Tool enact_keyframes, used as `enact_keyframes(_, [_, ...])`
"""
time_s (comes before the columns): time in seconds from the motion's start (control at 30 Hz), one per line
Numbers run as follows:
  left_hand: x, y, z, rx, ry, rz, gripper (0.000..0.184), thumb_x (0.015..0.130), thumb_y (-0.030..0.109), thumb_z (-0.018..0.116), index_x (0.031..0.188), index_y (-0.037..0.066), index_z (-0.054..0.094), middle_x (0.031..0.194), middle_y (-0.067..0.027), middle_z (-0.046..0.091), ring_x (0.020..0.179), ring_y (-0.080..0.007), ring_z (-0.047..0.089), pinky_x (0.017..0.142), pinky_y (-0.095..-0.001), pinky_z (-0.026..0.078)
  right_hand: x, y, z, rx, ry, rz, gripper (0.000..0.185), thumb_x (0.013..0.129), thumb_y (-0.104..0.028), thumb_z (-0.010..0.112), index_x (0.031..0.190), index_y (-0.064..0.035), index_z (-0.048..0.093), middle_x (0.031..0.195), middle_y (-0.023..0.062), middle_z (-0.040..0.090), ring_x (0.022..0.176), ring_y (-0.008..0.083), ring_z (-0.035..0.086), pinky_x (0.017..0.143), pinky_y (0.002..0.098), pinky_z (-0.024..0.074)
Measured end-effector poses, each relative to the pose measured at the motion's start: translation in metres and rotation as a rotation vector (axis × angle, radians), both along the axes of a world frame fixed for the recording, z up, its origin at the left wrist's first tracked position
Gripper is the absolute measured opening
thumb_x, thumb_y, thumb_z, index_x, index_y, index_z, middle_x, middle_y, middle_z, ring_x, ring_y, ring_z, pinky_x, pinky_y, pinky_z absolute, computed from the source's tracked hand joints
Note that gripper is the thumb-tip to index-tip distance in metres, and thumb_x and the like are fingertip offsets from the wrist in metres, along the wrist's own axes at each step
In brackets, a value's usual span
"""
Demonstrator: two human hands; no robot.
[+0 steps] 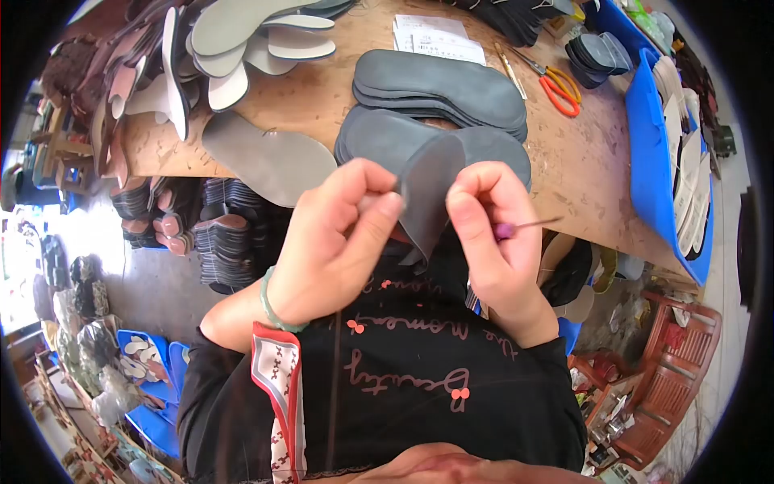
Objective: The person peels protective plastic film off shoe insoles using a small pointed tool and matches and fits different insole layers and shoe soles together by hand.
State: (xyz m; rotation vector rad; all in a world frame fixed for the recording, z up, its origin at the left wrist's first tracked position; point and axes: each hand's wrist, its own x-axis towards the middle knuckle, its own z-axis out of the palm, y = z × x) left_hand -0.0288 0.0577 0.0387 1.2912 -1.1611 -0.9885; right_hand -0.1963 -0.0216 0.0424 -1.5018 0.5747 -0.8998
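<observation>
Dark grey sole piece was held up in front of the chest, bent into a curve, just past the near edge of the surface. Its 9 o'clock edge was pinched by the left hand, thumb and index closed, other fingers curled. The right hand was placed at its 3 o'clock edge, fingers curled in; a thin purple-handled tool was kept in that grip, tip pointed to 3 o'clock. Whether the edge was gripped or only touched by the right fingertips could not be told.

Clock directions taken from the held piece: two grey sole stacks were set at 12 o'clock, the nearer one partly hidden by the piece. Papers were laid beyond them. A single grey sole was left flat toward 9–10 o'clock; pale soles were heaped at 10. Scissors were placed at 2, a small dark stack farther out. A blue bin was positioned at 3, filled with light soles.
</observation>
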Motion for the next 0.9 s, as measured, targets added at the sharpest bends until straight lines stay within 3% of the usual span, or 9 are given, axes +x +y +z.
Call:
enact_keyframes(0.03, [-0.001,0.002,0.008,0.007,-0.098,0.003,0.01,0.096,0.006,0.057,0.1,-0.002,0.053,0.072,-0.0085,0.063,0.064,-0.0118,0.062,0.06,-0.026,0.049,0.0,0.001,0.002,-0.058,0.063,0.007,0.017,0.091,-0.011,0.068,0.089,-0.0023,0.054,0.072,-0.0009,0.049,0.059,0.0047,0.041,0.052,0.0217,0.0328])
enact_keyframes(0.07, [0.0,0.002,0.018,-0.033,-0.258,-0.03,0.011,0.093,0.003,0.06,0.1,-0.001,0.053,0.071,-0.0111,0.063,0.06,-0.0196,0.064,0.056,-0.0297,0.049,0.0,0.001,0.004,-0.117,0.126,0.015,0.019,0.09,-0.012,0.071,0.089,-0.0026,0.054,0.072,0.0,0.051,0.059,0.0057,0.043,0.052,0.0223,0.0343])
enact_keyframes(0.2, [-0.005,0.001,0.013,-0.241,-0.498,-0.005,0.014,0.089,-0.001,0.061,0.1,0.001,0.053,0.065,-0.0138,0.059,0.059,-0.0343,0.062,0.051,-0.0376,0.047,0.003,0.002,0.019,-0.373,0.313,-0.044,0.02,0.085,-0.011,0.074,0.084,-0.0033,0.056,0.069,0.0047,0.053,0.056,0.0159,0.049,0.051,0.0312,0.0388])
enact_keyframes(0.37, [-0.003,0.002,0.015,-0.212,-0.403,-0.043,0.012,0.09,-0.001,0.06,0.1,0.0,0.053,0.066,-0.0134,0.06,0.058,-0.0304,0.063,0.052,-0.034,0.047,0.0,-0.003,0.01,-0.514,0.257,-0.027,0.015,0.087,-0.005,0.066,0.08,-0.0033,0.054,0.065,0.004,0.048,0.053,0.0144,0.044,0.049,0.0317,0.0352])
enact_keyframes(0.53, [0.002,0.003,0.006,-0.042,-0.085,-0.078,0.01,0.094,0.003,0.059,0.1,-0.002,0.053,0.068,-0.0108,0.063,0.059,-0.0184,0.063,0.055,-0.0287,0.047,-0.004,-0.005,-0.001,-0.236,0.086,0.005,0.017,0.089,-0.004,0.062,0.075,-0.0031,0.053,0.063,0.002,0.043,0.053,0.0104,0.038,0.05,0.0276,0.0323])
enact_keyframes(0.63, [0.009,0.002,0.009,0.044,-0.098,-0.202,0.014,0.099,0.005,0.05,0.108,-0.005,0.051,0.089,-0.0054,0.064,0.082,-0.0061,0.058,0.072,-0.0203,0.045,-0.001,-0.004,-0.002,-0.266,0.092,-0.018,0.018,0.087,-0.006,0.063,0.074,-0.0035,0.052,0.061,0.0033,0.043,0.052,0.0137,0.04,0.049,0.0288,0.0328])
enact_keyframes(0.77, [-0.002,-0.008,0.001,-0.215,-0.117,-0.118,0.017,0.098,0.014,0.058,0.091,0.0,0.053,0.065,-0.0082,0.057,0.06,-0.0117,0.054,0.056,-0.0273,0.044,0.005,-0.009,0.014,-0.5,0.226,0.071,0.016,0.084,-0.007,0.065,0.075,-0.004,0.052,0.065,0.0076,0.047,0.055,0.023,0.046,0.051,0.0341,0.0357])
enact_keyframes(0.83, [0.009,-0.009,0.021,-0.082,-0.275,-0.174,0.021,0.098,0.017,0.058,0.086,0.0,0.052,0.063,-0.0084,0.054,0.058,-0.0128,0.049,0.054,-0.0284,0.043,0.004,-0.01,0.018,-0.535,0.226,0.156,0.015,0.084,-0.007,0.064,0.076,-0.0042,0.052,0.066,0.008,0.047,0.057,0.0245,0.047,0.053,0.0351,0.0367])
enact_keyframes(0.9, [0.007,-0.011,0.01,-0.08,-0.167,-0.101,0.027,0.098,0.018,0.059,0.079,0.001,0.052,0.061,-0.008,0.048,0.056,-0.0141,0.04,0.052,-0.0298,0.038,0.002,-0.006,0.01,-0.412,0.179,0.116,0.013,0.087,-0.005,0.059,0.077,-0.0037,0.051,0.069,0.0075,0.052,0.06,0.0213,0.05,0.056,0.0326,0.0386])
